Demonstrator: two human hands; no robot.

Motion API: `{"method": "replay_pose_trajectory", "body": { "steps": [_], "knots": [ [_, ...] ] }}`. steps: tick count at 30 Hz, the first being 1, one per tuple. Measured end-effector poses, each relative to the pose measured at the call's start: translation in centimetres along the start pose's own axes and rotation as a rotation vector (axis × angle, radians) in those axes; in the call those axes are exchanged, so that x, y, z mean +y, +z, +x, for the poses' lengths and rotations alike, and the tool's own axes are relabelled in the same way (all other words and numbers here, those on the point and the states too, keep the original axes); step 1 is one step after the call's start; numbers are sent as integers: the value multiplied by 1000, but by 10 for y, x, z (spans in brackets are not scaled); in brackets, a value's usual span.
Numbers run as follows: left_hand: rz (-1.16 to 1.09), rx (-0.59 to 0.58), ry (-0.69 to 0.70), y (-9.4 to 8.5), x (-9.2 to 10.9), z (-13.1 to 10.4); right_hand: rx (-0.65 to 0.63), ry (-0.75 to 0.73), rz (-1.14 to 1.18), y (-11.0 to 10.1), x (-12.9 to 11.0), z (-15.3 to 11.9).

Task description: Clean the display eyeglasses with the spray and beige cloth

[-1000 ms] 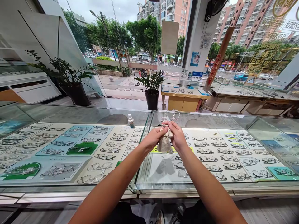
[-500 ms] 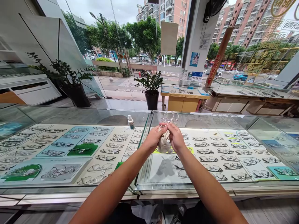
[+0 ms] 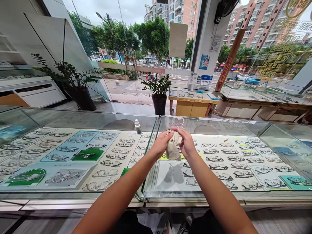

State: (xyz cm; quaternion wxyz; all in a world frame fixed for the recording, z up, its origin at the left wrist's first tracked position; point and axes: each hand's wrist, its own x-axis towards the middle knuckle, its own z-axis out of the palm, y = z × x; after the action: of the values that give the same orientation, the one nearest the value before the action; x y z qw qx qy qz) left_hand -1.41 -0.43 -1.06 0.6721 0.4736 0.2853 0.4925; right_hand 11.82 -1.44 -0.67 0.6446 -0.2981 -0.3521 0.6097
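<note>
A beige cloth (image 3: 173,151) hangs between my two hands above the right-hand glass display case (image 3: 168,177). My left hand (image 3: 161,142) is closed, its thumb and fingers pinching the cloth's upper left part. From the other side, my right hand (image 3: 187,143) curls its fingers around the cloth's upper right. The fingertips of both hands almost meet at the top. Whatever the folds may wrap is hidden. Just beyond the fingers shows a thin curved outline (image 3: 178,121); whether it is part of something held or a reflection, I cannot tell.
A small white bottle (image 3: 138,127) stands on the left glass case. Rows of eyeglasses (image 3: 214,158) lie beneath the glass. Past the counter are a potted plant (image 3: 159,103), a wooden display table (image 3: 192,109) and a large window. A second plant (image 3: 81,97) stands at left.
The cloth has shifted in my hands: it is more spread at the top and drapes lower. My right fingers have moved over it. The view has turned slightly left.
</note>
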Motion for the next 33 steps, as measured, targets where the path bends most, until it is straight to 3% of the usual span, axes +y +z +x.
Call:
{"method": "replay_pose_trajectory", "body": {
  "steps": [5,10,14,22,29,33],
  "knots": [
    [33,-50,-15,2,7,-5,38,14,98,0,-1,3],
    [32,1,58,4,3,0,-46,4,63,0,3,2],
    [43,-1,85,-1,1,4,-36,8,85,-1,5,3],
    [76,-211,-117,-15,16,-3,48,47,101,-4,0,7],
    [63,-111,31,-2,11,-1,-57,5,96,0,0,2],
    [61,-108,68,-5,9,1,-61,-22,113,1,-2,0]
  ]
}}
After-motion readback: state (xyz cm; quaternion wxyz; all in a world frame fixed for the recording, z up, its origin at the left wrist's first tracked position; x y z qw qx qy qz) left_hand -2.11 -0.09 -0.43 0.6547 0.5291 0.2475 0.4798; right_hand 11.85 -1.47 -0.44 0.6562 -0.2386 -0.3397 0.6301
